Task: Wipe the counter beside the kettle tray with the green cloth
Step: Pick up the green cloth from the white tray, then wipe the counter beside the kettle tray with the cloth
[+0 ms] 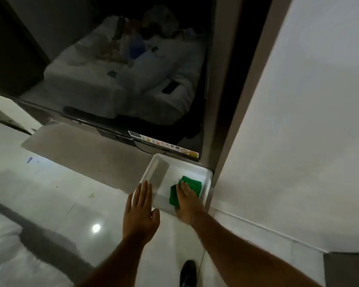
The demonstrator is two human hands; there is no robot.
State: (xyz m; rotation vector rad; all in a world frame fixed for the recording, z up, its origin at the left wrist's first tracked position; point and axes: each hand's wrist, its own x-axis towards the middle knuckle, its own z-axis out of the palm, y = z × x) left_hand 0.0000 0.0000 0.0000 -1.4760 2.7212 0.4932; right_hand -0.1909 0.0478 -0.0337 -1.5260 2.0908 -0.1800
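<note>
Pressed flat by the right hand point(187, 200), the green cloth point(186, 188) is held down inside the white tray point(206, 177); no grip is closed around it, and the fingers are laid out straight. The left hand point(140, 214) is spread open at the tray's near left edge, and nothing is held in it. The cloth is square and looks rough. The tray is smooth, with rounded corners, and is set on the grey table point(87, 154). A strip of small stickers point(164, 145) is seen on the dark TV point(112, 65); the writing cannot be read.

Hotel-like bedroom: wall television point(104, 65) reflecting white bed, tiled floor point(50, 204)
</note>
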